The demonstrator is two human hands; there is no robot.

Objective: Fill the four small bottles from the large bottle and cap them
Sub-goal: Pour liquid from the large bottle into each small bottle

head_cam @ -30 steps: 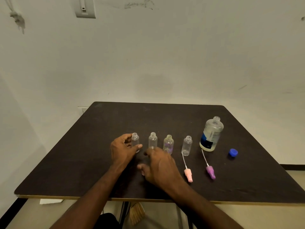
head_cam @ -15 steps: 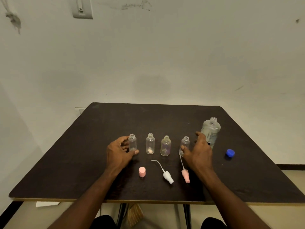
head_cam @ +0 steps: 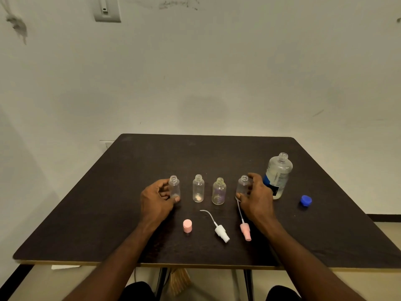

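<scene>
While each hand grips an outer small bottle, both stand upright: left hand [head_cam: 156,199], right hand [head_cam: 257,198].

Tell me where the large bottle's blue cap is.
In the head view, the blue cap lies on the table's right side, just right of the large bottle.

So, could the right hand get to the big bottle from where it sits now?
Probably yes. The right hand holds the rightmost small bottle, and the big bottle stands uncapped just beside it on the outer side, with nothing between them. It would have to let go of the small bottle first.
</scene>
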